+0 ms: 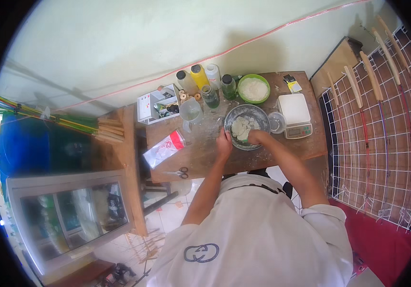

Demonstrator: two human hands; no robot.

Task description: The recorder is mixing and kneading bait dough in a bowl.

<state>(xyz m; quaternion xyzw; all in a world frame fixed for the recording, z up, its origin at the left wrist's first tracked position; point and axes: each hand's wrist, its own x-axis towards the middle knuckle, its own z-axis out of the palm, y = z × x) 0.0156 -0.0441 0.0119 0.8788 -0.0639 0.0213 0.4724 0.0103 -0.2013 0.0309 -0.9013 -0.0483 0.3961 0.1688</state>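
A round metal bowl [264, 120] on the wooden table holds a pale, lumpy dough-like mass [243, 127]. My left hand [224, 142] grips the bowl's rim at its left side. My right hand [257, 137] reaches over the near right rim into the bowl, its fingers closed around a small green thing at the edge of the mass; what it is cannot be told. A clear plastic cup [276, 123] stands close to the bowl's right side, beside a white digital scale [294, 109]. Behind the bowl sits a green bowl [254, 89] of white powder.
A plastic measuring jug [191, 111], glass jar [210, 97], bottles [200, 77] and white divided box [158, 104] stand at the back left. Scissors [181, 173] and a plastic packet [164, 149] lie nearer. A wire grid rack [377, 143] rises at right, a glass-fronted cabinet [72, 215] at left.
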